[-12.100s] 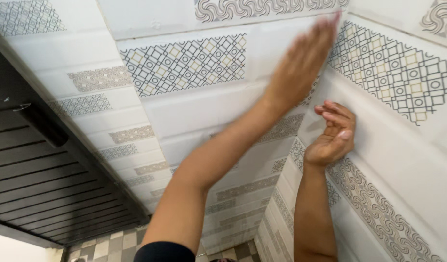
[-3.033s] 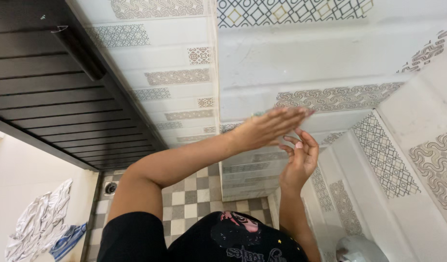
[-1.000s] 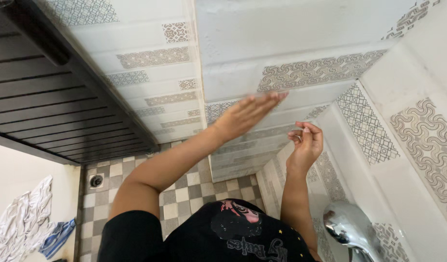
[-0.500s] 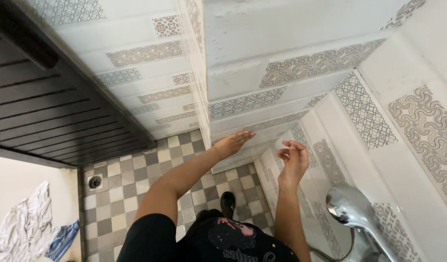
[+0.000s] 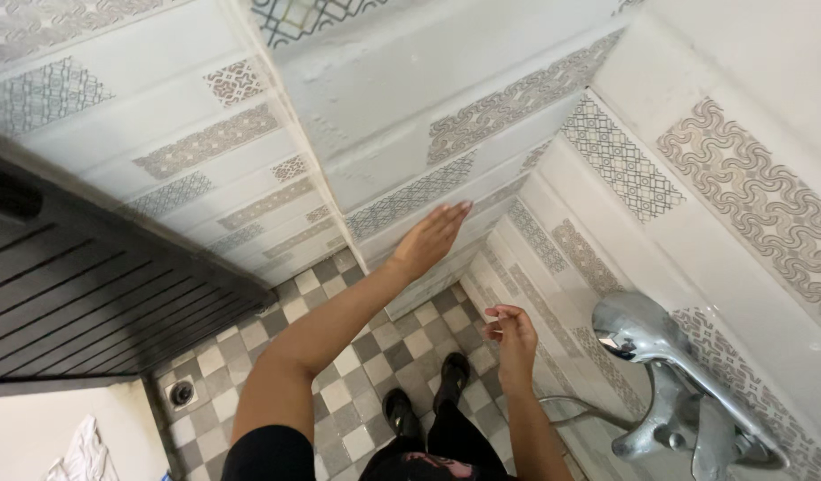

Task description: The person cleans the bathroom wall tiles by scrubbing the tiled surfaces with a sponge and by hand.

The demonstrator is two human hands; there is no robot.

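Fingers of your left hand (image 5: 431, 239) lie together, flat on the far wall (image 5: 402, 134); right hand (image 5: 515, 337) fingers curl loosely near the tap (image 5: 660, 356)

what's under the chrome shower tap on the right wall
Below the tap a thin hose runs along patterned wall tiles. Where it ends is out of view.

Chrome tap (image 5: 669, 374) cut by bottom edge; right hand (image 5: 513, 334) pinches something too small to tell

Wall tiles (image 5: 482, 53): white with grey-brown patterned bands. Floor (image 5: 339, 365): grey-and-cream check. Door (image 5: 81, 303): dark brown, slatted. Tap (image 5: 669, 365): chrome. Shoes (image 5: 428, 401): black.
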